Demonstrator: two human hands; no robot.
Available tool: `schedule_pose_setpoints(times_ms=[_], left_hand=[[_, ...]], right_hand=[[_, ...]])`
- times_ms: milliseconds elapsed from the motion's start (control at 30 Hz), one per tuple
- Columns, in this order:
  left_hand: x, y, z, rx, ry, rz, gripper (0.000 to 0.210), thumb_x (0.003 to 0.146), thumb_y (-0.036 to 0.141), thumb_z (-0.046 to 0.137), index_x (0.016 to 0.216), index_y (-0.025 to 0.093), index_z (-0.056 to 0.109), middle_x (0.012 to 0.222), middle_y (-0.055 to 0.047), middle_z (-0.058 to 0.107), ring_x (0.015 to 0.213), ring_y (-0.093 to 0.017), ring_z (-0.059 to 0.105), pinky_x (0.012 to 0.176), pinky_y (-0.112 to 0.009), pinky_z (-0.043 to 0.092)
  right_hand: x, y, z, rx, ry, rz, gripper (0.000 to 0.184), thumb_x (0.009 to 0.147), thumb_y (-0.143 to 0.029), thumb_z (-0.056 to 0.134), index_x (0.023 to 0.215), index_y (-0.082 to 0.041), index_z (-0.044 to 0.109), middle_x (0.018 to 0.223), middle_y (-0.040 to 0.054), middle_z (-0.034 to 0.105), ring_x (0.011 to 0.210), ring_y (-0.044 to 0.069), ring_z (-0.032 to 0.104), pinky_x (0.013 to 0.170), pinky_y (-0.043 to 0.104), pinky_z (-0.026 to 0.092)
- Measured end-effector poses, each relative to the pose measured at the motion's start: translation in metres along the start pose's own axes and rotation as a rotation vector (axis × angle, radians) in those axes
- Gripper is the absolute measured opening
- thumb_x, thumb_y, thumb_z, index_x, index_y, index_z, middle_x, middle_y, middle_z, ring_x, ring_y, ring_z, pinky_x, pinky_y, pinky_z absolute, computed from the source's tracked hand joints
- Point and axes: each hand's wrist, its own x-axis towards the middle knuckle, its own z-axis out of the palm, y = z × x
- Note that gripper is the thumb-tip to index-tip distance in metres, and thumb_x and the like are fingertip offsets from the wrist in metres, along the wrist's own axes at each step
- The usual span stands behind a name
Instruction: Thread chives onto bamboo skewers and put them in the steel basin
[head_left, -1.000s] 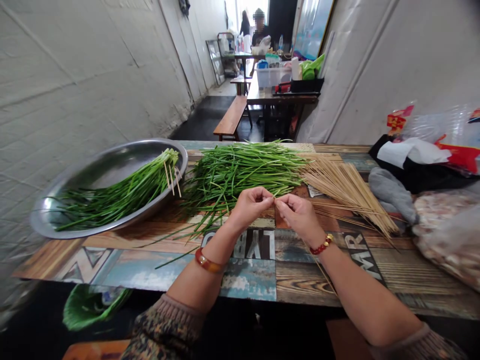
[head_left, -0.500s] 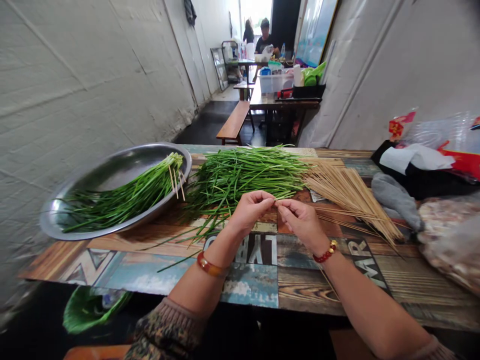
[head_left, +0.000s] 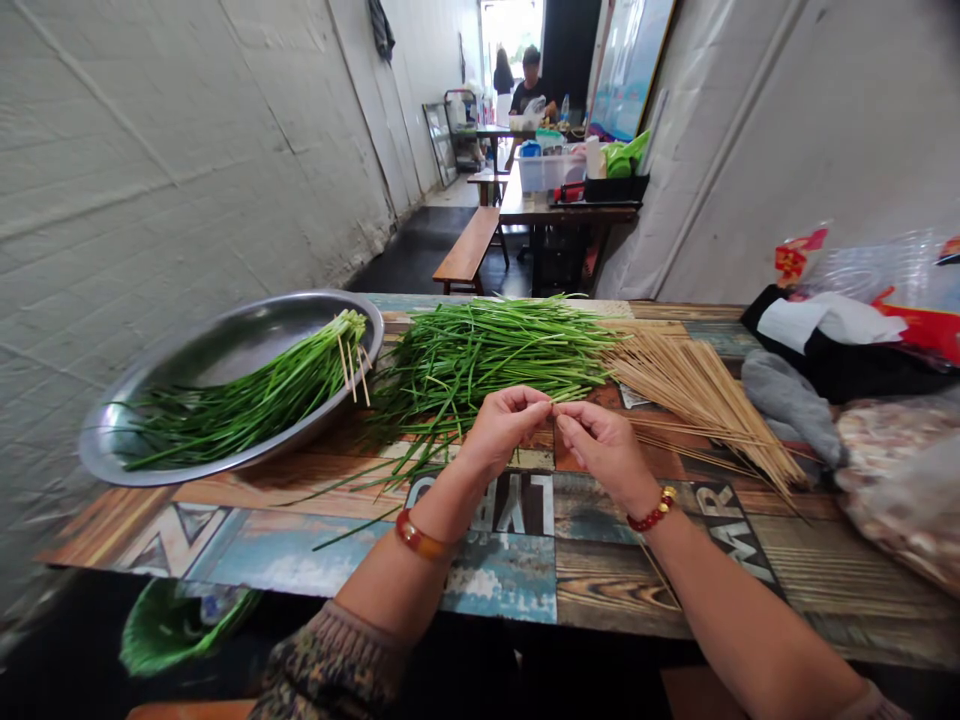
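Below the near edge of the table (head_left: 247, 545), toward its left corner, something pale and unclear is being held in a green bag (head_left: 150, 635). Over the middle of that edge both forearms are being stretched forward. The left hand (head_left: 504, 430) and the right hand (head_left: 598, 440) are being kept fingertip to fingertip, wrists bent slightly inward, and a small thin thing (head_left: 554, 407), too blurred to name, is being pinched between thumbs and forefingers. Under the right wrist a single stick (head_left: 658, 572) is being partly hidden; whether it is being gripped cannot be told.

Along the left edge, bunched greens (head_left: 255, 410) are being held in a metal basin (head_left: 214, 352), their pale ends being propped at its right rim, where short sticks (head_left: 354, 370) are being left poking over. On the right, pale pieces are being held in a clear bag (head_left: 919, 500).

Toward the far edge, loose greens (head_left: 495, 350) are being spread just beyond the hands, and long sticks (head_left: 709, 400) are being fanned to their right. Farther off, a plastic box (head_left: 547, 178) is being carried by a second table (head_left: 521, 203).
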Motion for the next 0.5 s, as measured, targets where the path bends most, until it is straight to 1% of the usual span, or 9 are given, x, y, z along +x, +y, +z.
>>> schedule_pose_setpoints(times_ms=[100,300,500], left_hand=[[-0.0003,-0.0004,0.0003,0.003,-0.007,-0.014,0.028,0.063,0.035,0.078,0.069,0.01,0.066,0.057,0.001,0.058,0.042,-0.002,0.037,0.041,-0.017,0.024],[0.0003,-0.0007,-0.0011,0.03,0.027,0.034,0.025,0.063,0.032,0.078,0.068,0.011,0.066,0.059,0.001,0.061,0.043,-0.002,0.037,0.041,-0.017,0.025],[0.0007,-0.0014,-0.0018,0.025,0.05,0.038,0.022,0.063,0.03,0.076,0.069,0.011,0.067,0.06,0.0,0.062,0.043,-0.002,0.038,0.041,-0.017,0.025]], right_hand=[[0.0002,-0.0009,-0.0005,0.001,0.003,0.014,0.033,0.086,-0.042,0.056,0.094,-0.013,0.069,0.058,-0.0026,0.052,0.043,0.006,0.038,0.039,0.019,0.029],[-0.0012,0.0012,-0.0005,0.018,-0.003,0.013,0.037,0.085,-0.04,0.055,0.104,-0.012,0.069,0.059,-0.0027,0.05,0.044,0.006,0.038,0.04,0.019,0.03],[-0.0036,-0.0008,-0.0002,0.027,-0.02,-0.002,0.041,0.085,-0.037,0.054,0.113,-0.009,0.068,0.058,-0.0034,0.047,0.047,0.007,0.039,0.042,0.02,0.031]])
